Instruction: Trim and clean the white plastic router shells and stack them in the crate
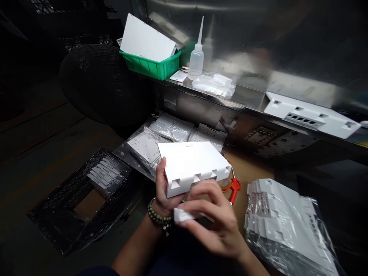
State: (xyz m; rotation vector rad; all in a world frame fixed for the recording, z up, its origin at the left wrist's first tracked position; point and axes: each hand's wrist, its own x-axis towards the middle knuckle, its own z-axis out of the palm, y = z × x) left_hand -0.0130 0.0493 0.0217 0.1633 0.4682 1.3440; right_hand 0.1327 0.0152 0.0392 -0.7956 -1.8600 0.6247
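My left hand [163,188] grips a white plastic housing [192,161] by its left end and from below, thumb along the short side. The housing is tilted, its broad smooth face up, with square notches along the near edge and small dark lettering near the far edge. In front of that edge, my right hand [215,218] pinches a folded white wipe [182,215] between thumb and fingers. The right hand is slightly blurred and covers part of the notched edge. Just beyond the housing's right end lies a red air blow gun [235,188].
A metal shelf [247,103] carries a green bin [149,67] of white panels, a squeeze bottle [196,61], a plastic bag [214,84] and another white housing [310,113]. Bagged housings [287,218] are stacked at right. Wrapped panels [172,128] lie behind; a black crate [74,199] stands at left.
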